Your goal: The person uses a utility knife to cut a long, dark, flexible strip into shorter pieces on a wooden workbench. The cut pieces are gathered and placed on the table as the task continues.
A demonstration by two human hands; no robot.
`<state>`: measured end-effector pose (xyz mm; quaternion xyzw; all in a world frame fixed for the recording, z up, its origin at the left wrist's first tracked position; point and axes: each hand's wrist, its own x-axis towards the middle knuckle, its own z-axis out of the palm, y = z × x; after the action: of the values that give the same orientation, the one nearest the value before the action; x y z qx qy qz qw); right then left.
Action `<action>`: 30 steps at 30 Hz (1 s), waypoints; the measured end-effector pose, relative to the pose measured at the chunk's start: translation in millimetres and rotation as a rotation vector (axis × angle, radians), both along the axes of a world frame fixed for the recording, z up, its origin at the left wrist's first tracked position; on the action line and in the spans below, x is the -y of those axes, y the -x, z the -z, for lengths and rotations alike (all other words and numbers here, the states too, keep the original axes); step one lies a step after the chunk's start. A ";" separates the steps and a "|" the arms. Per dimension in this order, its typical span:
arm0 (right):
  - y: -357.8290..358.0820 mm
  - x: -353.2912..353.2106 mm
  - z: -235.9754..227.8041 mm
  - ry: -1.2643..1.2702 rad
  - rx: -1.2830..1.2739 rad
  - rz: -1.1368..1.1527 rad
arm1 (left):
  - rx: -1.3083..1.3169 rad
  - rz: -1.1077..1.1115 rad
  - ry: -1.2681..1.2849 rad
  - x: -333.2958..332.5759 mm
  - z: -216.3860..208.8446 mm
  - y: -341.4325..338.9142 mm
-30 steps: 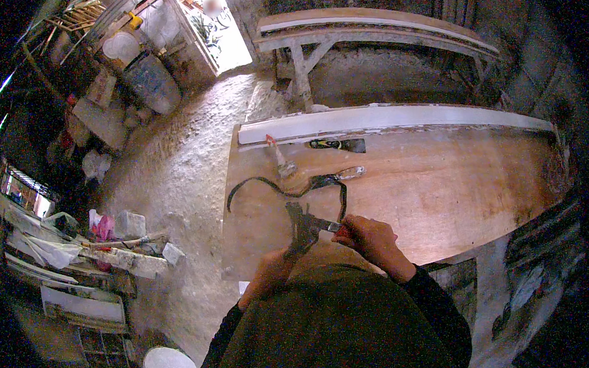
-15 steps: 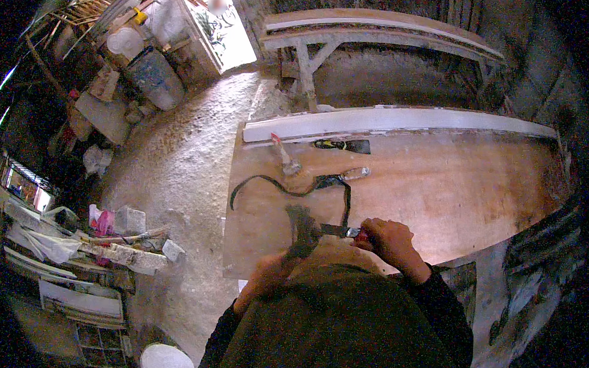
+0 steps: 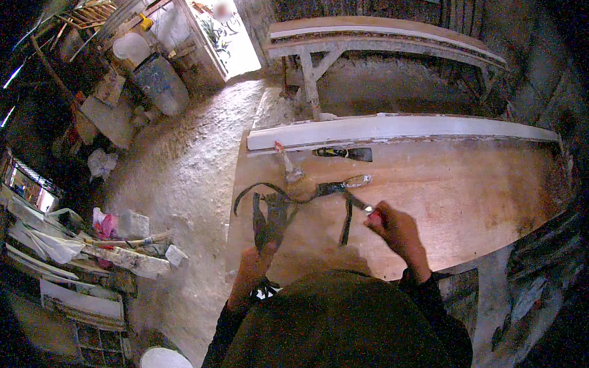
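My right hand [image 3: 400, 233] is closed round the red handle of a knife [image 3: 359, 202], its dark narrow blade pointing up and left over the plywood board [image 3: 450, 189]. Several dark, floppy strips [image 3: 267, 219] stick up from my left hand [image 3: 252, 267], which is closed on them; their material is unclear, and more dark ends show below the hand. A loose black strip [image 3: 346, 223] is just below the knife blade. Beyond my left hand, a thin black band [image 3: 245, 194] curves near a brush [image 3: 294, 181]. A dark tool with a pale end [image 3: 356, 181] is beside the brush.
A long white board [image 3: 400, 127] runs along the far edge, with a black-and-yellow-handled scraper [image 3: 334, 153] before it. Behind stands a wooden bench [image 3: 377, 47]. Scrap wood [image 3: 136, 256] is piled at left, and a white bucket [image 3: 166, 361] stands at lower left.
My right hand and the knife have moved up and slightly right. My left hand has moved left with the dark strips, which are now more spread. The black strip's lower end has shifted down.
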<state>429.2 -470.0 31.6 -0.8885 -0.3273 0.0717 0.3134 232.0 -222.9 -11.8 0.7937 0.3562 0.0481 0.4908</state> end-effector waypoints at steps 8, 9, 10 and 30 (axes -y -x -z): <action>30.6 -25.2 -11.2 -0.082 -0.019 -0.295 | -0.206 0.066 0.040 29.4 -29.0 -18.2; 29.5 -25.5 -11.3 -0.062 -0.002 -0.294 | -0.292 0.083 0.018 29.5 -29.5 -18.8; 28.3 -25.8 -10.9 -0.043 0.016 -0.293 | -0.252 0.087 -0.002 30.7 -28.9 -18.7; 26.1 -21.5 -14.2 0.012 0.184 -0.294 | -0.010 0.289 -0.153 38.4 -33.1 -23.4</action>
<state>403.1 -448.6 45.8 -0.8359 -0.4805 0.0368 0.2629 255.4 -261.3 21.3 0.8720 0.2359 0.0002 0.4290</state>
